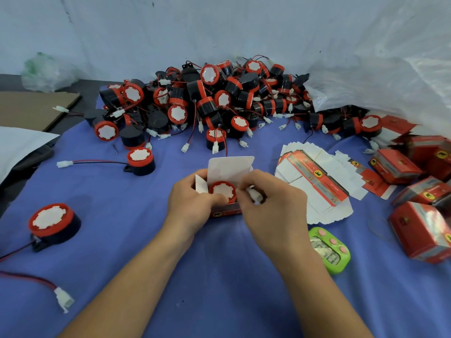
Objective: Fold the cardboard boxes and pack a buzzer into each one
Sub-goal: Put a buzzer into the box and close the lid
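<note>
A small red cardboard box (227, 212) stands on the blue cloth (219, 289) with its white top flap (230, 169) raised. A red-and-black buzzer (222, 191) sits inside it, white face up. My left hand (189, 201) grips the box's left side, thumb on the buzzer's face. My right hand (273, 206) pinches the buzzer's white wire connector (255, 195) at the box's right edge. A big heap of buzzers (214, 98) lies behind. Flat unfolded boxes (314, 181) are fanned out to the right.
Several closed red boxes (419, 230) are stacked at the right edge. A green timer (329, 250) lies by my right wrist. Loose buzzers rest at the left (52, 224) and centre-left (141, 161). A white plastic bag (390, 81) spills buzzers at back right; brown cardboard (34, 108) lies back left.
</note>
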Motion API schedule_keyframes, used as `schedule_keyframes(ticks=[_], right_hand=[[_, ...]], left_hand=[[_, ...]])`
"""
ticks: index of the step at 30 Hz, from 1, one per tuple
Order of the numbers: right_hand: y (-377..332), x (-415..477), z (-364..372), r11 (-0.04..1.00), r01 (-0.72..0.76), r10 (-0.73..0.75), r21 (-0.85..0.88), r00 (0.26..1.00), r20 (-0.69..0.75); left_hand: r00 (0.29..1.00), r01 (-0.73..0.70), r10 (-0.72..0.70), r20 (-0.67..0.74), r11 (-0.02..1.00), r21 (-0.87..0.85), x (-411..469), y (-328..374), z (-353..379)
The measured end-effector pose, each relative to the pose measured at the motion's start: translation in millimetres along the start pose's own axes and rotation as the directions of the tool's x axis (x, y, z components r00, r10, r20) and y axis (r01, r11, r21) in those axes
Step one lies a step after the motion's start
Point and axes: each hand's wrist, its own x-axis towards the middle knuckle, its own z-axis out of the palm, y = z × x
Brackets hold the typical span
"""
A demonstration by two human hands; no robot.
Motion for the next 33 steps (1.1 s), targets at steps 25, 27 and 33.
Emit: schedule_keyframes(ticks=[25,27,33], right_hand=[[4.5,27.4,-27.7,0.878,0.112,0.214,-0.466,0.778,0.59],[0.2,28.9,-27.5,0.87,0.145,0.188,-0.471,0.786,0.588],[-22.8,38.2,-29.9,0.71,0.415,0.112,-0.569,0.731,0.673]], left_hand=[[0.998,0.017,-0.017,0.055,1.0,-0.007,9.6,-0.6,-2.9],[0.998,0.03,-0.029,0.05,0.999,-0.015,9.5,-0.5,-2.5],[0.997,0.041,-0.042,0.065,0.999,0.003,8.5,-0.9,-1.3]])
